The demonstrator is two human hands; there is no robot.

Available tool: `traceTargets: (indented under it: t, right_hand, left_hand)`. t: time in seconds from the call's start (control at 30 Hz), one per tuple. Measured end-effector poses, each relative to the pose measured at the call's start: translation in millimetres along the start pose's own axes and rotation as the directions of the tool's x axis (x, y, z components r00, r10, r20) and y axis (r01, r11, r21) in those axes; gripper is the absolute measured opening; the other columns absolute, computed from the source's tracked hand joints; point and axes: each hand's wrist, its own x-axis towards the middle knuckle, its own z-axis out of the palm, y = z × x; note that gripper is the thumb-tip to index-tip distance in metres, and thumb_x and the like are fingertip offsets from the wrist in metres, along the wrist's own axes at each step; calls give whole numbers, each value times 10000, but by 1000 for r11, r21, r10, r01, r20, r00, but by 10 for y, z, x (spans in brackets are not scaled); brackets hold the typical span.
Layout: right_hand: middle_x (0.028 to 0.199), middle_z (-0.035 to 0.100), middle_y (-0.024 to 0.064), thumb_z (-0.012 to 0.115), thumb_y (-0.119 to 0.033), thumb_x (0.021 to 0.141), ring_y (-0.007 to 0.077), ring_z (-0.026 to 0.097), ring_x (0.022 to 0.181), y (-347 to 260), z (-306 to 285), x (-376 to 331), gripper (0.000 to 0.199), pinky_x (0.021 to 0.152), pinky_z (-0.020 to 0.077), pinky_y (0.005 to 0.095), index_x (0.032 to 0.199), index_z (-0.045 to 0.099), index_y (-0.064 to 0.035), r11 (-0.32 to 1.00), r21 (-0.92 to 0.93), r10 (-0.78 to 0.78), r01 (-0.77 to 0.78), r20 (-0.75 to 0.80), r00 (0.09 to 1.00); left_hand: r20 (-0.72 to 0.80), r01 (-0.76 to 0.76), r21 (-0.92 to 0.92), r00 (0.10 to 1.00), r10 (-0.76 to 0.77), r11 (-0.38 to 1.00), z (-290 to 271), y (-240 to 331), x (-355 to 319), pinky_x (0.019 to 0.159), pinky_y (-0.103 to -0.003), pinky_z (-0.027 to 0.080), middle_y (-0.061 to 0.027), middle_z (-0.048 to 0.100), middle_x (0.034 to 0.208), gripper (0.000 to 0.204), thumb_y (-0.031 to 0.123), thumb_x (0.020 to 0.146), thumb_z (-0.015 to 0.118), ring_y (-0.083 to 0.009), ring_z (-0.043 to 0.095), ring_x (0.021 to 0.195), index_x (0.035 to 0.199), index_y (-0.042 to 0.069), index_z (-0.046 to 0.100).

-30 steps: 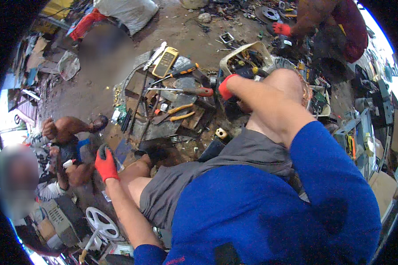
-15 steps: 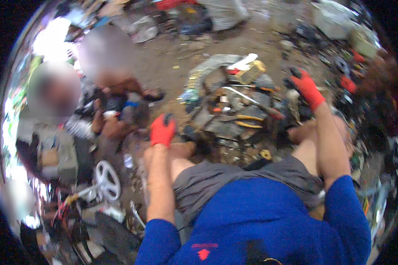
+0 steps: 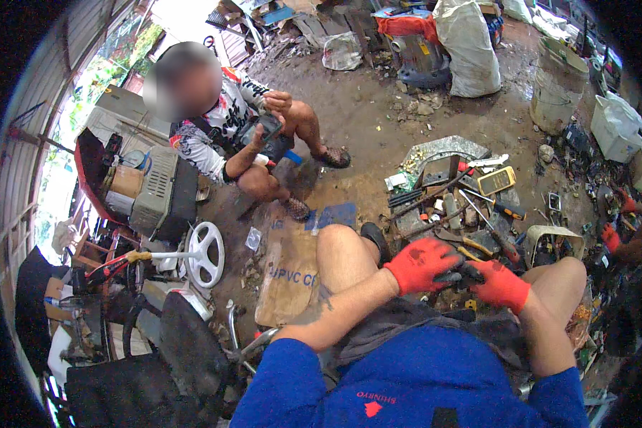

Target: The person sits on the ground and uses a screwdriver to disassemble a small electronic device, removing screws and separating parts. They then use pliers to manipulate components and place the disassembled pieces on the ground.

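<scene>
Both my hands wear red gloves with black fingertips and meet above my lap. My left hand (image 3: 422,267) has its fingers curled toward the right one. Its fingertips touch or nearly touch those of my right hand (image 3: 498,284), which is bent inward. Whatever may be between them is lost against the dark fingertips. Just beyond lie yellow-handled pliers (image 3: 476,248), a screwdriver (image 3: 510,209) with a black and orange handle, and a yellow multimeter (image 3: 497,181). A curved grey metal piece (image 3: 446,148) partly rings this pile of tools and scrap.
Ahead on the left, a seated person (image 3: 228,121) holds a dark object. Flattened cardboard (image 3: 287,278) lies beside my left leg, near a white steering wheel (image 3: 205,255). Another person's red glove (image 3: 610,237) shows at right, by a cream plastic housing (image 3: 555,239). A white sack (image 3: 467,50) stands farther off.
My hands, apart over my knees earlier, have come together above my lap. The view has swung, so the tool pile sits farther right. The seated person shows more clearly.
</scene>
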Motion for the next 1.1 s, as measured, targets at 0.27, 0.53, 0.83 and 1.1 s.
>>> traceTargets:
  t: [0.27, 0.53, 0.83, 1.1]
  right_hand:
    - [1034, 688, 102, 641, -144, 813, 206, 637, 971, 292, 188, 255, 343, 882, 477, 351, 1144, 626, -58, 976, 153, 174, -157, -111, 978]
    - [1081, 672, 115, 643, -207, 862, 203, 611, 1027, 576, 35, 406, 368, 939, 448, 340, 1187, 601, -40, 931, 302, 212, -207, 16, 977]
    - [1171, 645, 164, 650, -278, 865, 267, 595, 1116, 403, 56, 328, 458, 965, 440, 366, 1261, 571, -63, 947, 130, 294, -295, 31, 955]
    - [1139, 661, 144, 661, -238, 846, 258, 618, 1075, 458, 29, 260, 425, 933, 463, 365, 1227, 594, -61, 988, 16, 151, -151, -3, 989]
  left_hand:
    - [104, 346, -299, 938, -330, 889, 343, -383, -18, 886, -430, 483, -165, 629, 1085, 345, 277, 841, 638, -353, 602, 1021, 1134, 97, 614]
    - [224, 411, -727, 899, -375, 550, 444, -660, 46, 886, -361, 484, -121, 686, 1062, 325, 201, 862, 628, -237, 639, 993, 1160, 72, 616]
    - [352, 438, -584, 895, -272, 684, 607, -775, 3, 861, -352, 491, -109, 685, 1061, 342, 246, 858, 640, -199, 631, 958, 1159, 83, 636]
    - [373, 413, -687, 907, -198, 598, 474, -704, 67, 869, -341, 478, -74, 690, 1024, 324, 237, 864, 635, -148, 607, 948, 1150, 86, 644]
